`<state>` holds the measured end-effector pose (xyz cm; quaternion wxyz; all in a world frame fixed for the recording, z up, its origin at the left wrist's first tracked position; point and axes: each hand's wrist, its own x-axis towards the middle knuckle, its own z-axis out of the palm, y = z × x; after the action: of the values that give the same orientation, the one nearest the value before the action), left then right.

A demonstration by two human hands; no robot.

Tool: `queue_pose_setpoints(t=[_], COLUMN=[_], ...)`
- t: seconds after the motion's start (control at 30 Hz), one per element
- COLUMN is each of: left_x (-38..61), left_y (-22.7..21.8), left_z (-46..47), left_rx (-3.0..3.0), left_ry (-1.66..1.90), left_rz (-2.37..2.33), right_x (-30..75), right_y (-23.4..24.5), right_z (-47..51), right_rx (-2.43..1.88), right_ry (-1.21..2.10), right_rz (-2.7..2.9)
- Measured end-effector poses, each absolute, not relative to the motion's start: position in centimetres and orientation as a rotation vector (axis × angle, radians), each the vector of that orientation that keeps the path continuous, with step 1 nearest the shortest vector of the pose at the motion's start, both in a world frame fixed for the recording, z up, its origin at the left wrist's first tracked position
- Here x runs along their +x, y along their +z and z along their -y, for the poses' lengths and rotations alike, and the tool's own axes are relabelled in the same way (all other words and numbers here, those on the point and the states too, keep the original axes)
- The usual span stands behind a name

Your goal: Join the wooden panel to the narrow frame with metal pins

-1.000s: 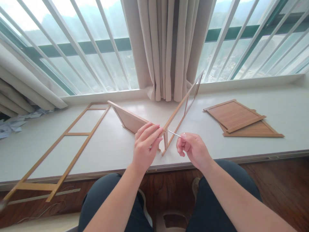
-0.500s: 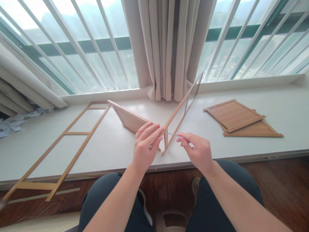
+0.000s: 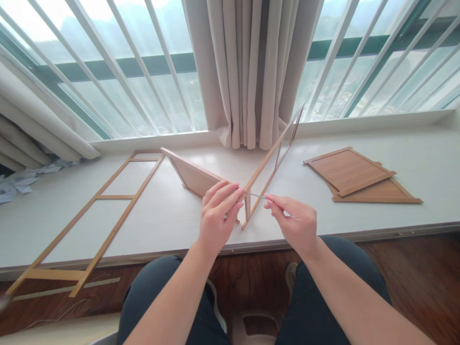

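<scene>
My left hand pinches the near corner where an upright wooden frame meets a wooden panel standing on edge on the white window ledge. My right hand pinches a thin metal tool, whose tip touches that same corner from the right. Frame and panel spread away from me in a V.
A long ladder-like wooden frame lies flat at the left and overhangs the ledge's front edge. Two flat wooden panels are stacked at the right. Curtains and window bars stand behind. My knees are below the ledge.
My right hand has turned and stretched its fingers along the thin tool, moving it closer to the corner. The left hand and the frames have stayed put.
</scene>
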<state>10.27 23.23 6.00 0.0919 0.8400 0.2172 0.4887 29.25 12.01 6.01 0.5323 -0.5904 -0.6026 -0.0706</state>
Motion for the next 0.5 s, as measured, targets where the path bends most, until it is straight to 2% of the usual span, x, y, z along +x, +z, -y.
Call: queue_pose_setpoints(t=[0.5], left_x=[10.41], left_y=[6.12], left_z=[-23.19], left_rx=[2.492], left_ry=[1.471], left_rz=[-0.628], right_x=[29.44], right_y=[5.82], right_z=[-11.95], right_rx=[-1.332], right_ry=[-0.198], right_rz=[1.518])
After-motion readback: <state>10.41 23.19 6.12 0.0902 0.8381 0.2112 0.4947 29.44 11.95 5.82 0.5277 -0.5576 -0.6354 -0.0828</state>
